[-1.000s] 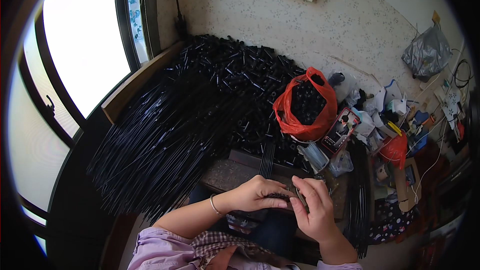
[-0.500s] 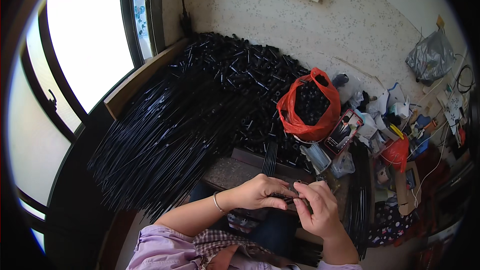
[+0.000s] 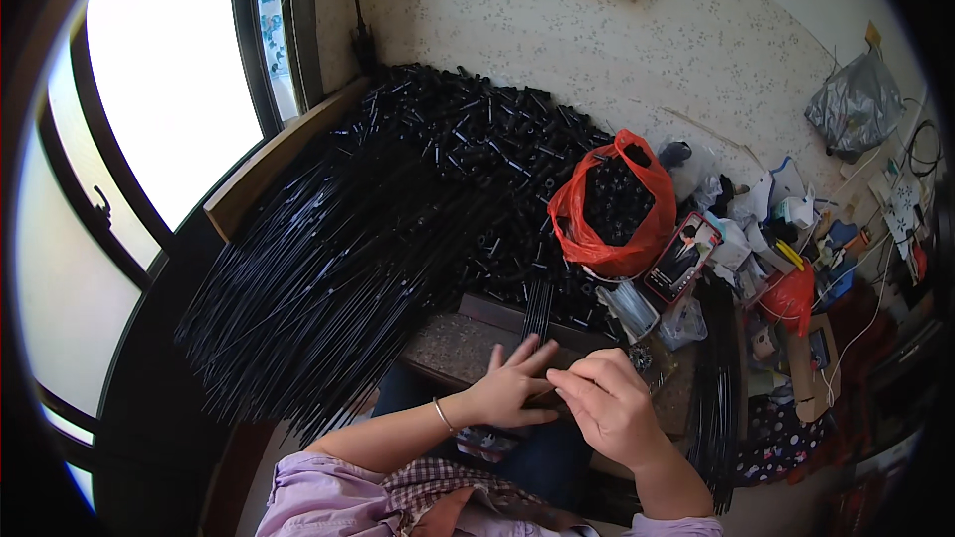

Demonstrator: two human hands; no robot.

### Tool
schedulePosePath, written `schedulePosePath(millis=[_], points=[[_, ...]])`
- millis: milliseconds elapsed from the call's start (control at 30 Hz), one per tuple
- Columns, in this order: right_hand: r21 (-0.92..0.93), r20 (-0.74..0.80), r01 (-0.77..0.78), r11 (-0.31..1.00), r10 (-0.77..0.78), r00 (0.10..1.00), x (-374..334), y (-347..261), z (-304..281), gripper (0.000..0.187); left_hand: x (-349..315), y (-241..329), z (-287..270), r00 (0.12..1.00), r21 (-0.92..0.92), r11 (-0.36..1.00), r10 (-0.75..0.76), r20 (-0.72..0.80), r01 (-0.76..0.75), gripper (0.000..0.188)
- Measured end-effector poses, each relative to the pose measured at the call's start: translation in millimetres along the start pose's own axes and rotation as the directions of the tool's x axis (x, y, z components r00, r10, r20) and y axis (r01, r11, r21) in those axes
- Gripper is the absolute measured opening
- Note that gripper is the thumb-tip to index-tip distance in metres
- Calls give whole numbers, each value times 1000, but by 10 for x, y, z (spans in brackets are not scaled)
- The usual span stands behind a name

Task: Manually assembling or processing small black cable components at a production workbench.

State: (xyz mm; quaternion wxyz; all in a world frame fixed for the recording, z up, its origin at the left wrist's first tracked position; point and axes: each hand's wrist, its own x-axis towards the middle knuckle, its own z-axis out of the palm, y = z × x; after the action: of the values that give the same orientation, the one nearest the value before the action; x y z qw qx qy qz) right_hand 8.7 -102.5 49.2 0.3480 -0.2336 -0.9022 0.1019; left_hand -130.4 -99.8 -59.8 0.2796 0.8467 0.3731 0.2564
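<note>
My left hand (image 3: 509, 390) is spread with its fingers apart at the front of the work table (image 3: 446, 343). Close against it on the right, my right hand (image 3: 609, 406) is pinched, thumb to forefinger. Whatever sits in that pinch is too small to make out. A few thin black rods (image 3: 537, 310) lie side by side just beyond my left fingertips, their near ends hidden under the hand. Farther back and left spreads a big pile of long black rods (image 3: 308, 278), and behind it a heap of short black tubes (image 3: 487, 134).
Right of the heap stands a red plastic bag (image 3: 567, 214) filled with small black parts. A phone (image 3: 683, 257) with a lit screen leans beside it. More black rods (image 3: 711, 388) hang at the table's right. Clutter and a cardboard box (image 3: 818, 368) lie beyond; a wooden board (image 3: 284, 159) edges the left.
My left hand has opened from a closed grip, its fingers now spread over the rods. My right hand has shifted slightly left, its fingers pressed closer together.
</note>
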Motion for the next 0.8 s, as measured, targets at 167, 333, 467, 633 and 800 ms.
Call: schedulePosePath(millis=[167,333,467,633,800], points=[[81,70,-37,996,32,997,-83,-77,14,20,-37,-354,260,990,535,834,-97,-101,137,80],[619,452,-109,778,-239,859,-251,-154,171,17,94,-373,264,994,637,765,40,99,-95,87],[441,203,-505,742,466,861,39,787,180,9,-177,-371,180,986,520,847,28,163,-110,80],[-461,-199,-596,657,578,791,-409,1766,83,6,-199,-291,157,977,460,881,7,213,-107,67],[-438,-146,-524,731,517,843,-475,1987,148,5,-147,-388,154,980,461,885,-29,197,-66,88]])
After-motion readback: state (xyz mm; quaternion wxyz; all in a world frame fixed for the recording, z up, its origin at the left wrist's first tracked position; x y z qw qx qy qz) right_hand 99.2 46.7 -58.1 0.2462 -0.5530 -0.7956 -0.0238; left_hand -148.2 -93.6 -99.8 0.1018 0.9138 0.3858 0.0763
